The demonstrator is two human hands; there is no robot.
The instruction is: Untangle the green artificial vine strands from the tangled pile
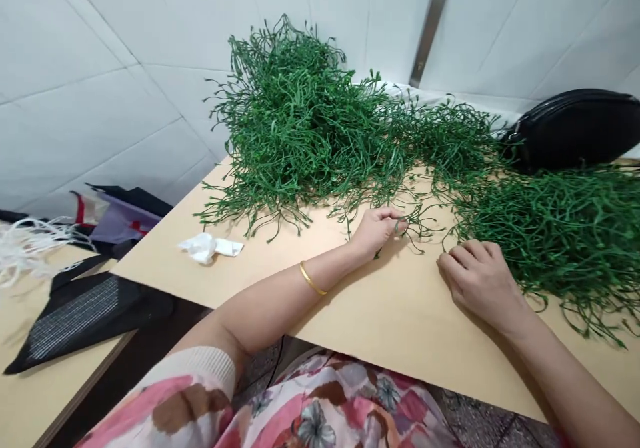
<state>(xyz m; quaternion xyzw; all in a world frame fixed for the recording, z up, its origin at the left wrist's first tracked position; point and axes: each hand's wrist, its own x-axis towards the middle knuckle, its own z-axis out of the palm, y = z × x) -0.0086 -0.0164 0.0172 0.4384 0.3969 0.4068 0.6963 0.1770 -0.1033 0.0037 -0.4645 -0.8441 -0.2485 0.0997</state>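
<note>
My left hand (377, 231) is closed on a small bunch of thin green plastic stems (419, 220), whose knobbed ends stick out past the fingers to the right. A gold bangle (311, 278) circles that wrist. To the right, my right hand (477, 275) rests low over the table, its fingers curled down beside the right-hand pile of green stems (560, 228). Its fingertips are mostly hidden, so what they hold, if anything, does not show. Behind both hands rises a large tangled heap of the same green stems (305, 115).
A crumpled white tissue (204, 247) lies on the pale wooden table (380, 321) at left. A black zipped pouch (580, 128) stands at the back right. Beyond the table's left edge, a lower surface carries a black mesh bag (80, 315) and white cords (30, 248). White tiles line the wall.
</note>
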